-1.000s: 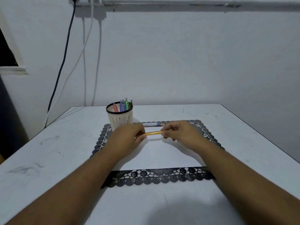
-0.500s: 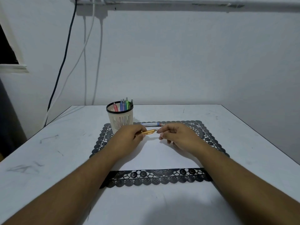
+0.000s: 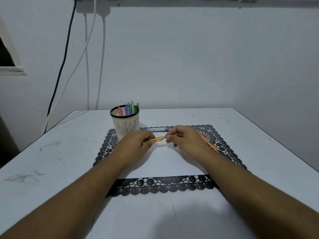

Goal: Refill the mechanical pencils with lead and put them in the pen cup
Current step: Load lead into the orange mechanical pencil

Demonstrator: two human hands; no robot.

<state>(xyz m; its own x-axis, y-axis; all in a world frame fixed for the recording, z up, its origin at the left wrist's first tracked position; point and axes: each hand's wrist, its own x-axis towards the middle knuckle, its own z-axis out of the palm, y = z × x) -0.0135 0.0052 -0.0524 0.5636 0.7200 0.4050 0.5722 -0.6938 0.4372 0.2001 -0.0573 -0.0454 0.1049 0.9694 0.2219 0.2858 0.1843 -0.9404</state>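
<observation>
Right hand [image 3: 187,141] now pinches the cap end — left hand [image 3: 136,145] grips the orange pencil [image 3: 157,139] above the lace mat [image 3: 162,186] | lead tube [image 3: 158,129] label unreadable | pen cup [image 3: 125,121] on scuffed white table [image 3: 51,152]

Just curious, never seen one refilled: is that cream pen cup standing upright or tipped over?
Upright. The pen cup stands on its base at the lace mat's far left corner, black rim up, with coloured pencils poking out.

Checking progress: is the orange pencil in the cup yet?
No, the left hand grips the orange pencil above the mat, near the cup.
</observation>
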